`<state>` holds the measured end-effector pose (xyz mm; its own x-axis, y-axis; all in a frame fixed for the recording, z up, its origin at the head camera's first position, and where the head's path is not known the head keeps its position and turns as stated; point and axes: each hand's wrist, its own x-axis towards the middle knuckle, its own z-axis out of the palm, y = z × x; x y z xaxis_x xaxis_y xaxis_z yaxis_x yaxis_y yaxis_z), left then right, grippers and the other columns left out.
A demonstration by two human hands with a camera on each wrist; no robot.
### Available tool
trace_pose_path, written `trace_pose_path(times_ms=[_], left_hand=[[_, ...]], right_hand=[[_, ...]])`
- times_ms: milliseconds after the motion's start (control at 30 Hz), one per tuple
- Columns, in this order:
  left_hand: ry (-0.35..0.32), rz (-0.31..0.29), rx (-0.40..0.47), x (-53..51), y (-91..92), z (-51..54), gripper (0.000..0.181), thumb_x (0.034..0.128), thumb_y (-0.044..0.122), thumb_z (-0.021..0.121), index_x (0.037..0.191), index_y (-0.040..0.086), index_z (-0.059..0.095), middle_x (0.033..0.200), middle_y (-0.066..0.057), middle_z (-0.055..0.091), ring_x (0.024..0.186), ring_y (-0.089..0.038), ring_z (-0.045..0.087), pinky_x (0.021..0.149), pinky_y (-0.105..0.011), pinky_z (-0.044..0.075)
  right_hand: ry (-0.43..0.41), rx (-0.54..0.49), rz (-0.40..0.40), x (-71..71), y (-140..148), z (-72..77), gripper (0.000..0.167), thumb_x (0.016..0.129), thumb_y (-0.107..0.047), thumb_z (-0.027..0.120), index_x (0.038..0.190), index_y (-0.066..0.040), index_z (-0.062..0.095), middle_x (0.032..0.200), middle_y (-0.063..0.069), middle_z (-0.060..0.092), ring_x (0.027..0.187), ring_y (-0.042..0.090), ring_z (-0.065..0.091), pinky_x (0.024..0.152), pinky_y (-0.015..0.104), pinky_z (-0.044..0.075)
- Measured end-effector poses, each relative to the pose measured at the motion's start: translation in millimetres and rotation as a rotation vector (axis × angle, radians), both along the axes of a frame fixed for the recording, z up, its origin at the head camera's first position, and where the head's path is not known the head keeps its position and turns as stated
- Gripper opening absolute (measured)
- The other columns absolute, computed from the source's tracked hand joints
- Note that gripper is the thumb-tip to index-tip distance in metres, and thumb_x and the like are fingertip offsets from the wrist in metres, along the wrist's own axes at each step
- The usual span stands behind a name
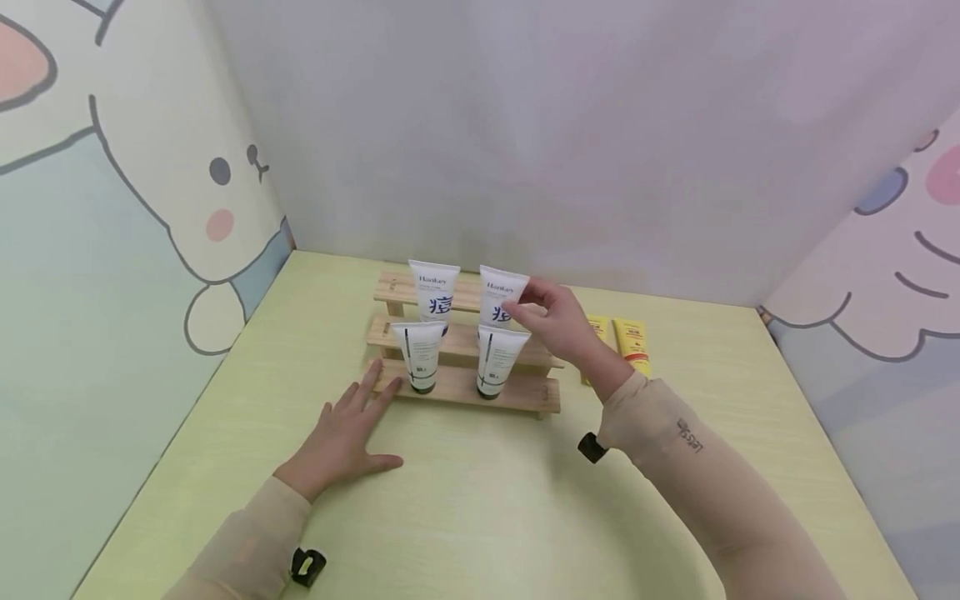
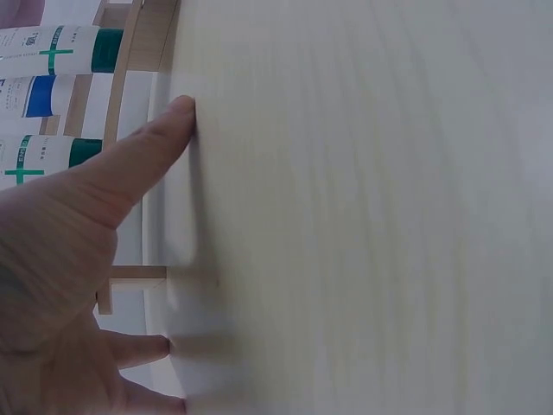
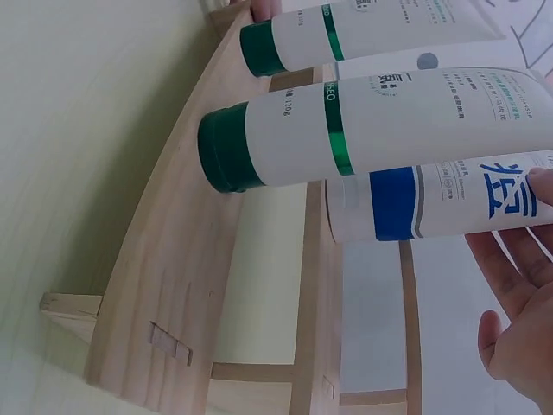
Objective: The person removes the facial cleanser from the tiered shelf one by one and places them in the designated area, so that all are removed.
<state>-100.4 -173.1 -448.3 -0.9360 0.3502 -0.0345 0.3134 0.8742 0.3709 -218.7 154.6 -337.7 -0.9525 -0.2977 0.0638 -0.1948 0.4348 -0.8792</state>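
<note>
Fingers of our right hand (image 1: 560, 327) grip the right blue-lettered tube (image 1: 498, 290) at the middle step (image 1: 384, 332) of the wooden rack (image 1: 455, 385). Our left hand (image 1: 339, 437) rests, fingers spread, by the rack's near left end. Two green-capped tubes (image 1: 422, 352) stand on its near step; we see yellow packs (image 1: 632, 340) farther right.

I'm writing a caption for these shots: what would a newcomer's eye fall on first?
Probably the four white plastic squeeze tubes, cap-down in two rows at the three-tiered pale wooden rack, centre of the head view. The right hand pinches the rear right blue-lettered tube, while the left hand is spread by the rack's front left. Large, dark-outlined cartoon animals on the side walls would likely draw the eye next.
</note>
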Motion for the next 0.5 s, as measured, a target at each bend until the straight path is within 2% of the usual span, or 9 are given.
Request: trace_pose_path(times_ms=[167,300,400,500], left_hand=[[-0.002,-0.002,-0.002,0.5,0.8,-0.4,0.114,0.0784,0.051,0.09,0.168,0.021,0.026,0.177,-0.018,0.006,0.147,-0.061,0.035,0.103,-0.087,0.034],[-0.001,-0.002,-0.006,0.4,1.0,-0.7,0.114,0.0786,0.051,0.09,0.168,0.021,0.026,0.177,-0.018,0.006,0.147,-0.061,0.035,0.103,-0.087,0.034],[-0.002,-0.002,-0.014,0.0,0.5,-0.4,0.114,0.0788,0.052,0.089,0.168,0.021,0.026,0.177,-0.018,0.005,0.147,-0.061,0.035,0.103,-0.087,0.034],[-0.003,-0.005,-0.018,-0.5,-0.4,0.8,0.114,0.079,0.052,0.089,0.168,0.021,0.026,0.177,-0.019,0.005,0.147,-0.061,0.034,0.103,-0.087,0.034]], right_hand=[[0.038,0.004,-0.031,0.8,15.9,0.9,0.034,0.105,-0.025,0.065,0.132,-0.004,0.067,0.124,0.016,0.072,0.121,0.029,0.065,0.114,0.053,0.048],[0.062,-0.039,-0.081,-1.1,46.2,9.3,0.039,0.109,-0.026,0.058,0.139,-0.001,0.061,0.127,0.016,0.071,0.116,0.022,0.066,0.107,0.042,0.054],[0.026,-0.078,-0.161,-2.1,78.1,17.9,0.048,0.11,-0.032,0.053,0.147,-0.001,0.054,0.126,0.005,0.07,0.121,0.015,0.062,0.117,0.042,0.047],[-0.023,-0.089,-0.267,-4.1,115.0,21.3,0.057,0.111,-0.039,0.049,0.153,0.001,0.049,0.122,-0.006,0.067,0.133,0.019,0.055,0.126,0.049,0.035]])
